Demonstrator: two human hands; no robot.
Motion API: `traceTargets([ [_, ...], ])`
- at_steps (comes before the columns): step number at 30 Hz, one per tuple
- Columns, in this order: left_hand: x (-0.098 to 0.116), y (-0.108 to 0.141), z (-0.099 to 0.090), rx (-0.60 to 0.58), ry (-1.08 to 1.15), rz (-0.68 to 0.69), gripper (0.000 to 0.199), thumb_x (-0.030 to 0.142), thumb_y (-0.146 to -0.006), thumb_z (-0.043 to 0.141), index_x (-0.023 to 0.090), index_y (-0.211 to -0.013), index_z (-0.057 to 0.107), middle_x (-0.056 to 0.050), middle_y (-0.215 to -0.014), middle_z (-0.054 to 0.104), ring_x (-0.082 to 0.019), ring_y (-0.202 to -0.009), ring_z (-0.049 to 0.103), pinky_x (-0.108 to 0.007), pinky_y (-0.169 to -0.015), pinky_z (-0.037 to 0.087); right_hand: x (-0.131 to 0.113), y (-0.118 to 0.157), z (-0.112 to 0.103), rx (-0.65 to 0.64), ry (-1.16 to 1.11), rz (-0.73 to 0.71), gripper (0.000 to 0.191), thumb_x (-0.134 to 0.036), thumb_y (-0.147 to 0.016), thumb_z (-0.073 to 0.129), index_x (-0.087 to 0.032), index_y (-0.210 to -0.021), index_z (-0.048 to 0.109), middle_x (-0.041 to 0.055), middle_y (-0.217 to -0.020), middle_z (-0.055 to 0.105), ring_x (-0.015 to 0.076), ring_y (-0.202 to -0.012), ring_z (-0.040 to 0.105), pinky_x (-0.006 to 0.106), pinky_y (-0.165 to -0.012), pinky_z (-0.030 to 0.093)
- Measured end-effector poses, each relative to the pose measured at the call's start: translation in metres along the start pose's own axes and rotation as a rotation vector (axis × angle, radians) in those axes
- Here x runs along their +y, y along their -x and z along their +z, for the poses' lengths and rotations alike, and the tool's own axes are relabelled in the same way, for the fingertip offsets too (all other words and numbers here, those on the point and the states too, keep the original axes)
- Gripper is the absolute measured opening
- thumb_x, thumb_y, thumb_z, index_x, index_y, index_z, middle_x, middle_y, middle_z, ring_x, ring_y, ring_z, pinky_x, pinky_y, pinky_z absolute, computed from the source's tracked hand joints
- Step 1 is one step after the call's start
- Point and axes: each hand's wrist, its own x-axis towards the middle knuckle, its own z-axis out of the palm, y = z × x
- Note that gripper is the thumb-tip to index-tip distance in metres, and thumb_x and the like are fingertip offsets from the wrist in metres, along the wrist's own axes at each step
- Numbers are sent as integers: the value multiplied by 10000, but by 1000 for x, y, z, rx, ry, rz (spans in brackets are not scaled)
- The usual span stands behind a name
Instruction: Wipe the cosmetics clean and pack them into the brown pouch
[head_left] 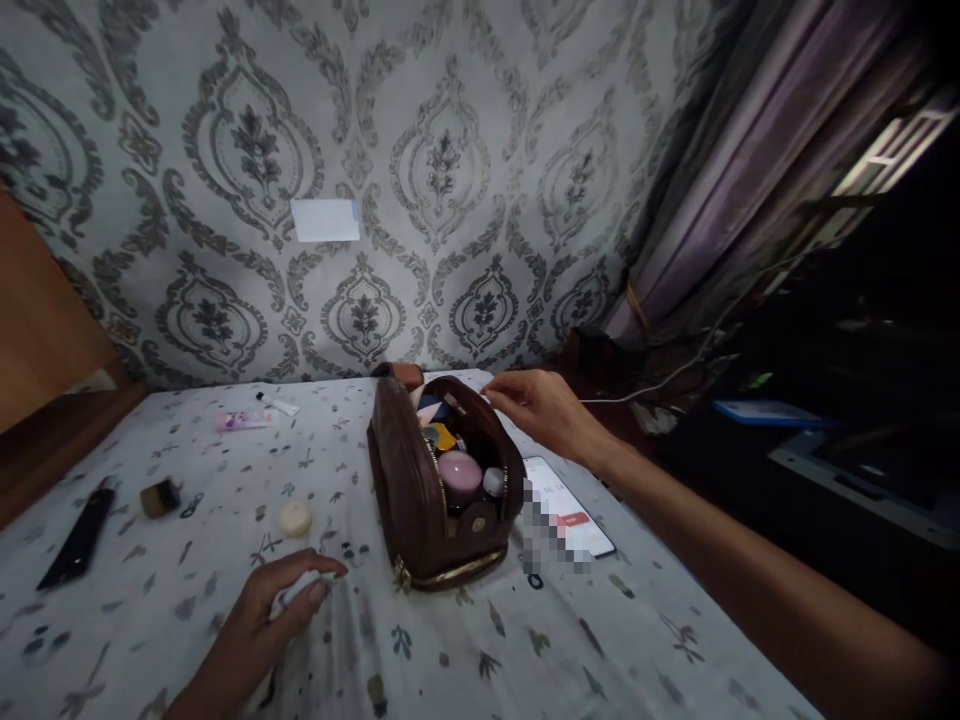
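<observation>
1. Nearest the camera, the left hand [251, 618] is hovering low over the patterned cloth [637, 640], thumb and fingers curling close together; something pale is showing between them, but whether it is being held I cannot tell
2. The right hand [546, 408] is poising its bunched fingertips at the far right rim of the brown bag [405, 470]; whether they are gripping it I cannot tell
3. The bag is standing mid-cloth, mouth gaping, and is holding a pink rounded item [459, 474], a yellow item [444, 437] and a grey-capped container [493, 482]
4. To its left, a cream round item [295, 518], a dark-gold cap [159, 498], a black tube [81, 535], a pink tube [241, 421] and a small white tube [280, 404] are lying; a phone [581, 530] is lying just right
5. The step in hand is seemingly centring on the open bag, the right hand perhaps steadying its mouth
6. The next move is calling, I judge, for keeping the bag upright and its mouth wide, and any reaching fingers clear of the zip [465, 573]
</observation>
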Motion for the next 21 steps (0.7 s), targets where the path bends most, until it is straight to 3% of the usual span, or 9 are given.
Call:
traceTargets([
  [4,23,-7,-7,-62,92,50,381,518,-901,548,232,-936,797,-76,-926,786,-256,-902,719,-371,-907,552,-21,17,11,59,-166,-100,289,-351,-922,524,-188,-891,759,50,-808,775,188,-685,683,267,-601,453],
  [8,26,-14,-13,-34,203,17,428,525,-923,519,178,-943,769,-61,-744,721,-212,-740,675,-302,-744,543,-58,45,38,106,-375,-253,229,-362,-939,558,-237,-977,746,84,-932,777,226,-812,716,315,-678,518],
  [14,19,-17,-20,59,278,-70,441,533,-943,497,151,-925,715,-6,-678,595,-140,-622,544,-238,-615,442,-110,76,94,47,-455,-513,188,-245,-956,542,-243,-955,730,70,-803,730,212,-717,653,351,-664,515],
  [17,18,-20,-25,139,249,-52,413,512,-949,498,152,-923,698,8,-674,570,-139,-660,542,-240,-662,440,-128,89,118,-8,-507,-548,223,-212,-976,505,-237,-974,727,64,-800,716,209,-734,637,359,-703,513],
  [21,6,-27,-37,273,92,-24,404,475,-980,437,163,-825,643,7,-683,584,-142,-690,569,-241,-707,462,-141,101,147,-182,-654,-481,233,-213,-976,500,-220,-929,728,72,-794,708,215,-765,636,339,-682,498],
])
